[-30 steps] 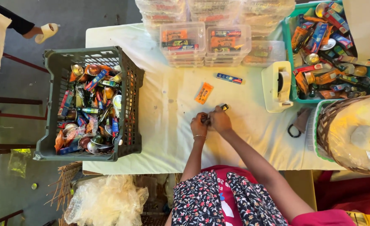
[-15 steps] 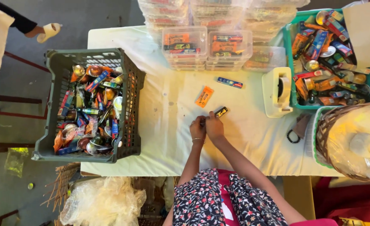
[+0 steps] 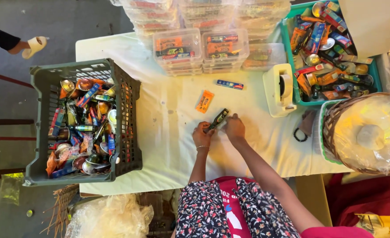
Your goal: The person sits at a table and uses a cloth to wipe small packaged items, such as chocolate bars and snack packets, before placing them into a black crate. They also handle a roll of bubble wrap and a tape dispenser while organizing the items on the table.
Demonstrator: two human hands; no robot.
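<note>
Both hands met over the white-clothed table [image 3: 159, 110], just below the small orange sachet [image 3: 204, 101]. The left hand [image 3: 202, 135] and right hand [image 3: 235, 128] each kept a closed grip on one slim dark packet [image 3: 219, 119], held tilted between them. The grey plastic crate [image 3: 129, 110] of mixed sweets stood left of the sachet, well apart.

The bench [image 3: 168, 132] is covered in white cloth; an orange packet [image 3: 204, 101], a blue bar [image 3: 230, 84] and a tape dispenser [image 3: 279, 89] are laid on it.
</note>
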